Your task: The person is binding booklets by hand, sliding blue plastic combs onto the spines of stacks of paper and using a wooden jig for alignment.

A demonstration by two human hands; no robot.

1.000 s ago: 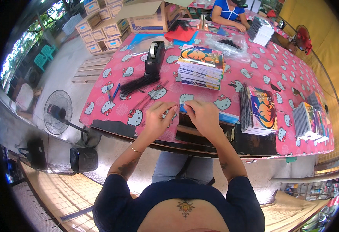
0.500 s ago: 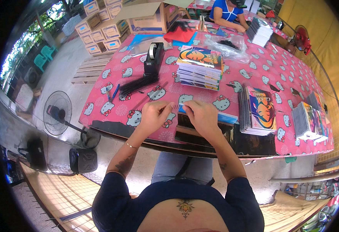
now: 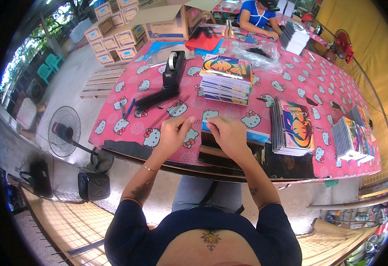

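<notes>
Both my hands are close together over the near edge of the table. A thin dark spiral binding coil spans the small gap between their fingertips. My left hand is closed in a pinch on the coil's left end. Also pinched, my right hand holds the coil's other side, beside a flat blue-and-white strip that runs out to the right from under it. The right fingers hide where coil and strip meet.
Beyond my hands stand a notebook stack, a black tape dispenser, loose black coils and blue-handled pliers. Spiral notebooks lie right. A co-worker sits at the far side. A fan stands left.
My fingertips are slightly farther apart, and a little more coil shows between them. The whole view has shifted slightly.
</notes>
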